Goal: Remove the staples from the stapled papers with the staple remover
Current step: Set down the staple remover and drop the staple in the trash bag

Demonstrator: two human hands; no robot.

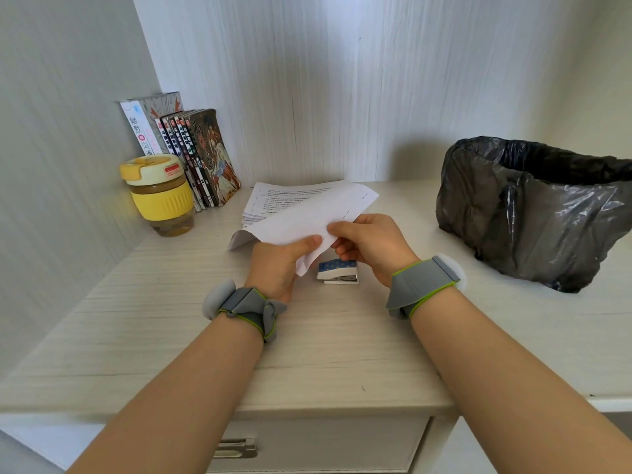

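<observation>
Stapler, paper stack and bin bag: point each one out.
stapler [337,270], head view, on its blue patterned top.
paper stack [265,200], head view, on the printed top sheet behind the held paper.
bin bag [506,213], head view, on its crinkled black front wall.

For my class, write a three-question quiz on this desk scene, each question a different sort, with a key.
1. True or false: both hands hold the paper sheet.
2. What lies on the desk below the hands? A) scissors B) stapler C) pen
3. Fill in: the bin is lined with a ___ bag.

Key: 1 true, the left hand and right hand pinch it. 2 B, the stapler. 3 black.
</observation>
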